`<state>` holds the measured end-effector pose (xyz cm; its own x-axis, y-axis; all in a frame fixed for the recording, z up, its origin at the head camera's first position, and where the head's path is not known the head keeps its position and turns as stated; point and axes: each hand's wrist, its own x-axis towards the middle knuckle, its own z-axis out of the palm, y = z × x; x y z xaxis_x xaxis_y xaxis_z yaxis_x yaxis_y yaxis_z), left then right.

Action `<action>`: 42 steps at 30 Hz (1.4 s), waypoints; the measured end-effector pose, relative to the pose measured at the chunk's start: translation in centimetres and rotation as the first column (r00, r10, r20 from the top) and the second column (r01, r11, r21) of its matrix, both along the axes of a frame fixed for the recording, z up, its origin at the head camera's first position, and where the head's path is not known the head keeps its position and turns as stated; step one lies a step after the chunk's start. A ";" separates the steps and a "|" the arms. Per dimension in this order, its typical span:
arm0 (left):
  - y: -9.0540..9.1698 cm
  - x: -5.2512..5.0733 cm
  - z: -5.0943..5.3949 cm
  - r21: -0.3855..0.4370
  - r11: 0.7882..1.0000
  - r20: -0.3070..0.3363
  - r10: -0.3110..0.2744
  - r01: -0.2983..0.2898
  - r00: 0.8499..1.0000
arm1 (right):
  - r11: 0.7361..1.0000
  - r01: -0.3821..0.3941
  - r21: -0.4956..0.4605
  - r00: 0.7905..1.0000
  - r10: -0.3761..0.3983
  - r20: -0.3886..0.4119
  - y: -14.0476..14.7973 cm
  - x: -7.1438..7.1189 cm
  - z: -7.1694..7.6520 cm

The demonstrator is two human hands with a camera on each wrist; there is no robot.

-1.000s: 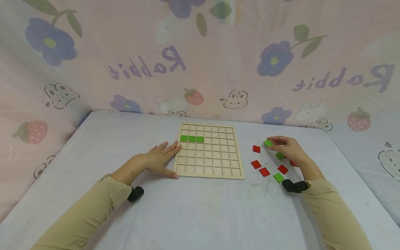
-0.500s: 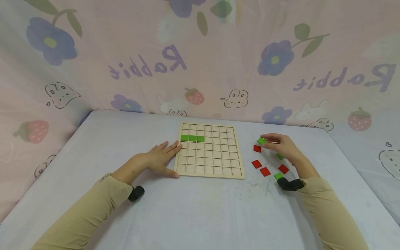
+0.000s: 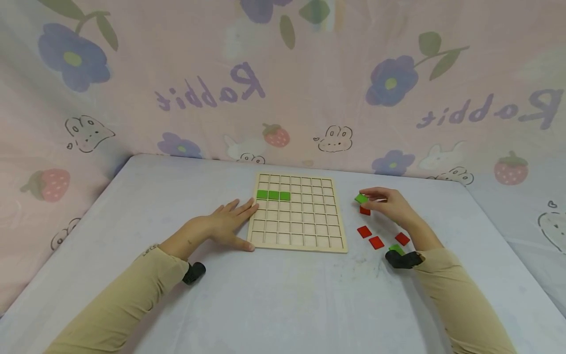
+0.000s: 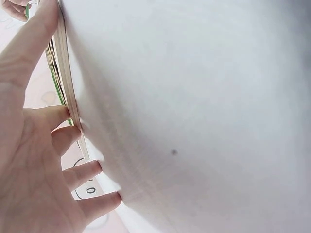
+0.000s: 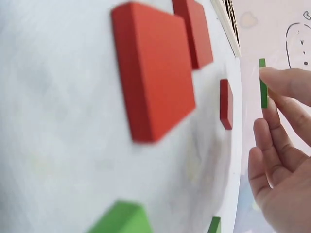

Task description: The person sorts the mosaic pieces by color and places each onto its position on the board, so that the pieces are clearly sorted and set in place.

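A pale wooden grid board [image 3: 297, 250] lies flat at the middle of the table. Three green tiles [image 3: 273, 195] sit side by side in its third row from the back, at the left end. My left hand [image 3: 225, 226] is spread with straight fingers, its thumb and fingertips touching the board's left edge. Right of the board, my right hand [image 3: 393, 206] pinches a green square tile [image 5: 263, 83] between thumb and fingers. In the right wrist view that tile is raised off the table. Below it in the head view lies a red tile [image 3: 365, 210], partly covered.
Several loose tiles lie right of the board, among them red tiles [image 3: 377, 242] and a green tile [image 3: 396, 250] near the right wrist's black camera [image 3: 403, 259]. A printed curtain [image 3: 300, 98] hangs behind the white table [image 3: 283, 295].
My right hand has moved left toward the board, carrying the pinched green tile over beside the nearest red tile. The left hand stays at the board's edge.
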<state>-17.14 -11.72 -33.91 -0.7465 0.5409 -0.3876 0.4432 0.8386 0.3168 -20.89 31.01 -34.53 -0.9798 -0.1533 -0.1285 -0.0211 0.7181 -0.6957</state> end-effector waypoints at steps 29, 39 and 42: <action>0.0 0.0 0.0 0.016 1.000 0.006 -0.003 0.003 1.000 | 0.992 -0.093 -0.088 0.996 0.093 -0.007 -3.8 -0.7 -0.4; 0.0 0.0 0.0 0.013 1.000 0.007 0.006 -0.006 1.000 | 0.990 -0.117 -0.075 0.993 0.116 -0.015 -5.1 -1.3 -0.4; 0.0 0.1 0.1 0.018 1.000 0.008 0.006 -0.006 1.000 | 0.989 -0.126 -0.074 0.992 0.124 -0.021 -5.4 -1.4 -0.4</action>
